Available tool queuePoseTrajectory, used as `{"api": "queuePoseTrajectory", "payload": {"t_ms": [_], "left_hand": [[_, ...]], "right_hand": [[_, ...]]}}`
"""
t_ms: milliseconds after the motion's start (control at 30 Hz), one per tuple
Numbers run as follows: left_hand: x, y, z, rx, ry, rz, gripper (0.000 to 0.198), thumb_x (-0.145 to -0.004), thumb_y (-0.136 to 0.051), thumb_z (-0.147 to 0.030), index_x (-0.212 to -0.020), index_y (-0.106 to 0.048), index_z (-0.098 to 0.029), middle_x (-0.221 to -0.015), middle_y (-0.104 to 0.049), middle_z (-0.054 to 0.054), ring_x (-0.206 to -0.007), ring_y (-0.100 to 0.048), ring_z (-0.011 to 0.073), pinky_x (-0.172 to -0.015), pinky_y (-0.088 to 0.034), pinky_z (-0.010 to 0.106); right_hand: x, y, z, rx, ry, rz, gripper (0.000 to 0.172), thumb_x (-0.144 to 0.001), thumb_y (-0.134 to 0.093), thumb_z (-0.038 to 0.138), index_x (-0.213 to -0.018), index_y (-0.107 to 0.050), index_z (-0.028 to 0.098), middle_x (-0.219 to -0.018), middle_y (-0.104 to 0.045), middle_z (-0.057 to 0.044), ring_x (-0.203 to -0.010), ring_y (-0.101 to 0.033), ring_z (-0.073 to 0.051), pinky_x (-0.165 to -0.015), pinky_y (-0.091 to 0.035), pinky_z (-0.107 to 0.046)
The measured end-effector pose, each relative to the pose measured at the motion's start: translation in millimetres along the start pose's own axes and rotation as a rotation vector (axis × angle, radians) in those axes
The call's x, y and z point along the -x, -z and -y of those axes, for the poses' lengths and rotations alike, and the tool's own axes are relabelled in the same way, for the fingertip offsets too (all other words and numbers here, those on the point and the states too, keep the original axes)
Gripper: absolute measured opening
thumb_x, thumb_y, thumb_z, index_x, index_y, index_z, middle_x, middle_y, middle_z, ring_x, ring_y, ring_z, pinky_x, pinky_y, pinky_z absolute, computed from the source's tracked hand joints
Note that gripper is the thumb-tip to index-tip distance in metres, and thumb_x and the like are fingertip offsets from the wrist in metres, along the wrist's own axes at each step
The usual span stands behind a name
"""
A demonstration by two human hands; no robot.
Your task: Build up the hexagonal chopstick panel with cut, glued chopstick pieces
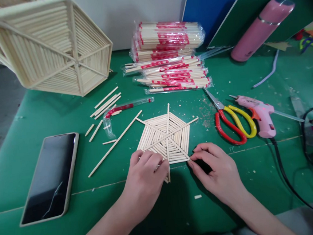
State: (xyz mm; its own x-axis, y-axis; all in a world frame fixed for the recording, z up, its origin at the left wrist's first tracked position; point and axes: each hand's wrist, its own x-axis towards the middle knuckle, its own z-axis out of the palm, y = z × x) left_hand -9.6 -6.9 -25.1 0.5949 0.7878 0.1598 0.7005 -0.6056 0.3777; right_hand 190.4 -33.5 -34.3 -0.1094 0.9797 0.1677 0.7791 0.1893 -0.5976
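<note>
The web is lying on the table at the frame's centre. The left hand is curling over its lower-left edge, hiding whatever the fingers may be gripping. The right hand is pinching narrowly at its lower-right corner. Light, even pressure is probably serving best here, keeping the sticks flat and parallel.

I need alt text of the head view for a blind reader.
A left hand and a right hand touch the near edge of a six-sided web of sticks on a green table. Loose sticks and a phone lie left, scissors and a pink glue gun right; wrapped sticks and a larger stick piece behind.
</note>
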Motion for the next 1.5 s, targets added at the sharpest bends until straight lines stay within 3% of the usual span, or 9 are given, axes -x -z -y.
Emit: {"api": "queuePoseTrajectory", "payload": {"t_ms": [700,1000,1500], "left_hand": [[-2.8,-0.4,-2.1,-0.011,0.040,-0.022,0.019,-0.081,-0.042,-0.015,-0.072,-0.057,-0.019,-0.072,-0.056,0.001,-0.071,-0.046,0.0158,-0.074,-0.032,0.035],[-0.4,-7.9,0.7,-0.027,-0.019,-0.112,0.018,-0.080,-0.042,-0.014,-0.074,-0.058,-0.019,-0.072,-0.055,0.001,-0.072,-0.045,0.0159,-0.075,-0.032,0.035],[-0.1,-5.7,0.6,-0.033,-0.008,-0.073,0.017,-0.079,-0.043,-0.013,-0.075,-0.058,-0.020,-0.072,-0.055,0.000,-0.071,-0.046,0.0156,-0.076,-0.032,0.035]], "right_hand": [[0.2,1.5,0.8,-0.006,-0.014,0.017,0.011,-0.077,-0.053,0.024,-0.077,-0.063,0.020,-0.085,-0.056,-0.005,-0.077,-0.055,-0.017,-0.068,-0.044,-0.031],[0.5,0.1,0.2,-0.014,-0.002,0.008,0.010,-0.076,-0.053,0.022,-0.078,-0.063,0.020,-0.086,-0.056,-0.005,-0.077,-0.054,-0.017,-0.068,-0.045,-0.032],[0.2,0.6,0.1,-0.003,-0.001,0.006,0.013,-0.078,-0.052,0.024,-0.077,-0.064,0.020,-0.085,-0.057,-0.005,-0.078,-0.056,-0.017,-0.068,-0.045,-0.031]]}}
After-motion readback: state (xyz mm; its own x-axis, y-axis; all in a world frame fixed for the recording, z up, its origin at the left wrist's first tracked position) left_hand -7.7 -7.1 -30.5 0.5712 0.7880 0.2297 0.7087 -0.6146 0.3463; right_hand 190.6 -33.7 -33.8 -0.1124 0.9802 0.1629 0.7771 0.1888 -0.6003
